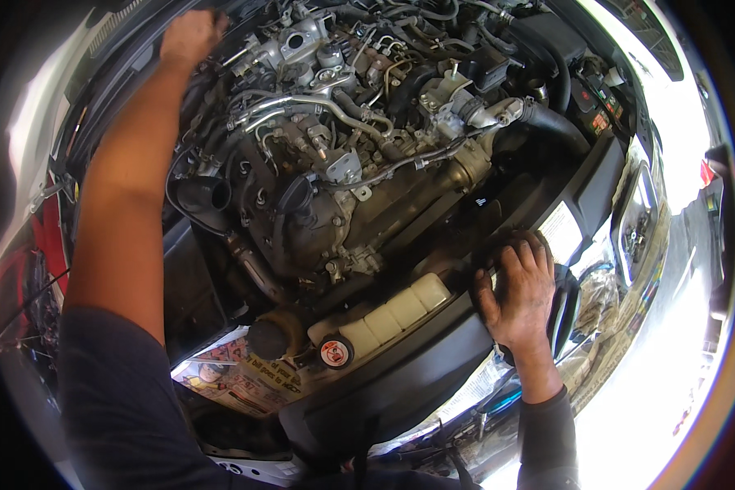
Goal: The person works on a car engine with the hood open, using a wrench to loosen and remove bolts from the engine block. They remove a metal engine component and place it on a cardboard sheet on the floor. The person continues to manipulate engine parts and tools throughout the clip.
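Observation:
I look down into an open car engine bay. My left hand [191, 34] reaches far across to the back left of the bay, fingers curled at the edge near the metal engine top [302, 49]; what it grips is hidden. My right hand [521, 286] rests flat, fingers spread, on the black front panel [433, 359] beside a white label [562, 231]. The engine block [335, 188] with hoses and pipes lies between my arms.
A pale coolant tank [392, 310] with a round cap [335, 353] sits near the front. A black round cap [267, 337] is beside it. Printed paper [237, 376] lies at lower left. A headlight [637, 229] is at right, bright ground beyond.

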`<state>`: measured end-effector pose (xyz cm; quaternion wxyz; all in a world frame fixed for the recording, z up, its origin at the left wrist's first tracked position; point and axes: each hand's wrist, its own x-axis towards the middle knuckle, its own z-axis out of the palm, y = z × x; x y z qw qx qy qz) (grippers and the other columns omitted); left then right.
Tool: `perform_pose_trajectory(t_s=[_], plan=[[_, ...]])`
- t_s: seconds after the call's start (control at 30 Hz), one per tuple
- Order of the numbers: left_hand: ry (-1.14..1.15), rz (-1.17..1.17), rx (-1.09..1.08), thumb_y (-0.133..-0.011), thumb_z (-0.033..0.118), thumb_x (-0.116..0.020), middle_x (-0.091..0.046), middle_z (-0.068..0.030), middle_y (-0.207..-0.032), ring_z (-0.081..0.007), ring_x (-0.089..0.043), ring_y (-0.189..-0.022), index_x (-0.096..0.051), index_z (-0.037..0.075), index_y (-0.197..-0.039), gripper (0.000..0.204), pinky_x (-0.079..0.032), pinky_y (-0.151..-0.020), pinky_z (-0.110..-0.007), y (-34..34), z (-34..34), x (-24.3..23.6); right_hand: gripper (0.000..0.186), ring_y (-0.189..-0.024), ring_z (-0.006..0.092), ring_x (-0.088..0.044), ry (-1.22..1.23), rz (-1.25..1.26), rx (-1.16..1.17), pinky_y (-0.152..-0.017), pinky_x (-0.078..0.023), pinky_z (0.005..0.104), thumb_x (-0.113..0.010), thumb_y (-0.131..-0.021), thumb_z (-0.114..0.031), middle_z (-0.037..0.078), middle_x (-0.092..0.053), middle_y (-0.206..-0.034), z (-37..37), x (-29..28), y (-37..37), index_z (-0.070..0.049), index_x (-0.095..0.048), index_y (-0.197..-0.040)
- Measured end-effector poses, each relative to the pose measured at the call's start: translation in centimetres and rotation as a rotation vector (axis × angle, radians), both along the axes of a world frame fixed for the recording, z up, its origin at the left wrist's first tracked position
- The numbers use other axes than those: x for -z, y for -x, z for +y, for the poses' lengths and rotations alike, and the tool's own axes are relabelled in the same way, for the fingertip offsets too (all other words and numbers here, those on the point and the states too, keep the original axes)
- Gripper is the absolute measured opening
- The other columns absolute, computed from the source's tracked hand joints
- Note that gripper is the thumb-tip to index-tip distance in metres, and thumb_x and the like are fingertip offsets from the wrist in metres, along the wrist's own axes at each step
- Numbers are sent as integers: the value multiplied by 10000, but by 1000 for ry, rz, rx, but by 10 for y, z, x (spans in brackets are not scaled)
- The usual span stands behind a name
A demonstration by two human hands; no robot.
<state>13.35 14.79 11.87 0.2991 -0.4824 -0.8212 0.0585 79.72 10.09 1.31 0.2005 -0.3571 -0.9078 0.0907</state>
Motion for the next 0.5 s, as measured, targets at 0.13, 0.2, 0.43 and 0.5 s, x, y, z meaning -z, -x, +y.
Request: perform_pose_trajectory(t_s=[0.13,0.2,0.43,0.5], plan=[[-21,38,74,-1138,555,-503,-789,-270,-1103,-480,-751,-1071,-791,33,-1097,598,-600,-961,-586,27,22,-14,350,-1307,471,-591,5,-50,42,-1186,-428,599,-767,-848,-298,223,-685,-1234,5,3,-1,-34,-713,-1070],[-71,63,105,-1140,549,-502,-786,-275,-1108,-475,-748,-1078,-791,49,-1123,577,-598,-956,-582,37,19,-14,351,-1297,471,-591,14,-63,27,-1169,-434,600,-771,-832,-294,225,-684,-1236,6,5,1,-33,-711,-1058],[-838,-102,-14,-1060,573,-523,-799,-270,-1103,-512,-737,-1080,-782,53,-1134,585,-564,-977,-619,44,8,18,349,-1262,479,-592,9,36,30,-1121,-446,588,-776,-804,-285,233,-679,-1211,3,1,5,-19,-701,-1017],[-996,-119,-42,-1043,557,-543,-803,-252,-1090,-501,-741,-1065,-781,39,-1101,573,-558,-982,-609,42,10,25,336,-1263,478,-593,-7,-11,38,-1123,-445,589,-776,-805,-275,233,-681,-1202,2,0,6,-19,-702,-1010]])
